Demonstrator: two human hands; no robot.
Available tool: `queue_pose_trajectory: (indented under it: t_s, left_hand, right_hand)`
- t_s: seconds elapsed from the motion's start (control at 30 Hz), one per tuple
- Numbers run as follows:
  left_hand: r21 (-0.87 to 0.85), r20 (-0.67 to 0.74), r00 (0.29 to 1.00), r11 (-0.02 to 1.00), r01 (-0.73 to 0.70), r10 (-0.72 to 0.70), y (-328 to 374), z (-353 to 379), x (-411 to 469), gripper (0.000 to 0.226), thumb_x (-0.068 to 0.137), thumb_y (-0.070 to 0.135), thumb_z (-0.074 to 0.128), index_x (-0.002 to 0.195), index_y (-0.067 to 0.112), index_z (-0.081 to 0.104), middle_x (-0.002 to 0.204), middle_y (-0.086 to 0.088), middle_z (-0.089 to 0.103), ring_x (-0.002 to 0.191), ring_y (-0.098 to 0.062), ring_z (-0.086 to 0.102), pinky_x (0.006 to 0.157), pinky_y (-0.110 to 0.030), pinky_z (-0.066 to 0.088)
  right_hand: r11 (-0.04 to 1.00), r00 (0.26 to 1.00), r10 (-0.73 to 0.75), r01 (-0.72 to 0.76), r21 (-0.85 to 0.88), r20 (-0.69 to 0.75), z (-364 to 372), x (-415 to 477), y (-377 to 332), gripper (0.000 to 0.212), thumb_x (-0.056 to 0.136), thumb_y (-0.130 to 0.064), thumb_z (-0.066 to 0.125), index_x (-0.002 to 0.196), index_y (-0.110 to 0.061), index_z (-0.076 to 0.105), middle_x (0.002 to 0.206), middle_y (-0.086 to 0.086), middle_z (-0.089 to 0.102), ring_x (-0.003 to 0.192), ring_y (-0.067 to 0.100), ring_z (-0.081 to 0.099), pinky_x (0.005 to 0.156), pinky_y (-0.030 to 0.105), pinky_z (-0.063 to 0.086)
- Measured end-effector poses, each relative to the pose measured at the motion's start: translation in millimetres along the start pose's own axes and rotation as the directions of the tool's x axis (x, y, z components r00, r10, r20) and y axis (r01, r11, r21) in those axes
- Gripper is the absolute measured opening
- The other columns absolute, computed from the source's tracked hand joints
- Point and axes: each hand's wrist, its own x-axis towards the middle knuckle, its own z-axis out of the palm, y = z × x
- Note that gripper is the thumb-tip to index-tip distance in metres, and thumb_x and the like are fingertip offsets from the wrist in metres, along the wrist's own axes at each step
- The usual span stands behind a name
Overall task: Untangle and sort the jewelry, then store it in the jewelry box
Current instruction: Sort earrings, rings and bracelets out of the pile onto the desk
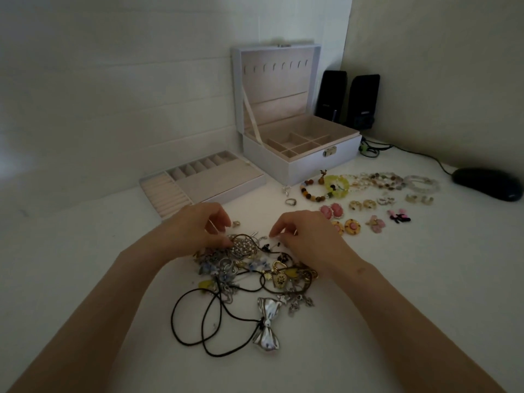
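Observation:
A tangled pile of jewelry (pixel 255 268) lies on the white table in front of me, with chains, charms, a beaded brooch and a black cord carrying a silver bow pendant (pixel 266 327). My left hand (pixel 195 228) sits at the pile's far left edge, fingers curled down onto the beaded brooch. My right hand (pixel 300 234) hovers at the far right edge, fingertips pinched together over a small piece that is too small to make out. The white jewelry box (pixel 300 154) stands open behind, its compartments showing.
The box's removable tray (pixel 198 185) lies to the left of the box. Sorted bead bracelets (pixel 368 182), earrings (pixel 365 211) and a ring (pixel 291 201) lie in rows at the right. Two black speakers (pixel 348 100) and a black mouse (pixel 487 184) with its cable sit at the back right.

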Motion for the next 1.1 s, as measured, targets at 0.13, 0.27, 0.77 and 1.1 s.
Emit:
queue_pose_trajectory:
  t_s: [0.13, 0.27, 0.77, 1.1]
  left_hand:
    - [0.062, 0.112, 0.994, 0.998, -0.002, -0.005, -1.6, -7.3, -5.1, 0.05, 0.069, 0.032, 0.081, 0.111, 0.029, 0.053, 0.108, 0.012, 0.053, 0.099, -0.003, 0.054, 0.084, -0.021, 0.049]
    - [0.124, 0.193, 0.981, 0.991, -0.041, 0.016, 1.7, -11.1, -9.4, 0.066, 0.069, 0.036, 0.079, 0.124, 0.029, 0.046, 0.115, 0.013, 0.044, 0.106, -0.002, 0.046, 0.089, -0.018, 0.045]
    - [0.128, -0.18, 0.964, 0.976, -0.177, 0.198, -9.9, 22.3, 18.7, 0.008, 0.085, 0.018, 0.066, 0.084, 0.022, 0.06, 0.092, 0.004, 0.054, 0.081, -0.012, 0.054, 0.076, -0.032, 0.047]
    - [-0.118, -0.295, 0.952, 0.985, -0.125, 0.085, -11.1, 8.3, 11.4, 0.012, 0.092, 0.005, 0.055, 0.084, 0.015, 0.056, 0.08, 0.002, 0.067, 0.075, -0.008, 0.064, 0.069, -0.015, 0.048]
  right_hand:
    - [1.0, 1.0, -0.01, 0.01, -0.015, 0.008, 1.7, 1.3, 1.4, 0.014, 0.092, -0.022, 0.057, 0.098, -0.025, 0.069, 0.078, -0.013, 0.052, 0.078, 0.007, 0.051, 0.072, 0.027, 0.046]
    - [0.998, 0.997, -0.063, 0.064, 0.011, -0.041, 5.3, 1.0, 0.9, 0.013, 0.09, -0.029, 0.061, 0.1, -0.025, 0.069, 0.085, -0.008, 0.058, 0.079, 0.008, 0.052, 0.075, 0.03, 0.049]
    - [0.987, 0.992, -0.127, 0.129, 0.095, -0.026, 14.4, 2.4, -4.4, 0.021, 0.093, -0.015, 0.057, 0.106, -0.022, 0.071, 0.103, -0.002, 0.057, 0.089, 0.009, 0.056, 0.083, 0.024, 0.046]
    - [0.923, 0.925, -0.379, 0.376, 0.081, 0.027, 20.5, -0.9, -10.0, 0.021, 0.086, -0.017, 0.066, 0.099, -0.031, 0.073, 0.099, -0.01, 0.061, 0.094, 0.009, 0.046, 0.081, 0.021, 0.037]
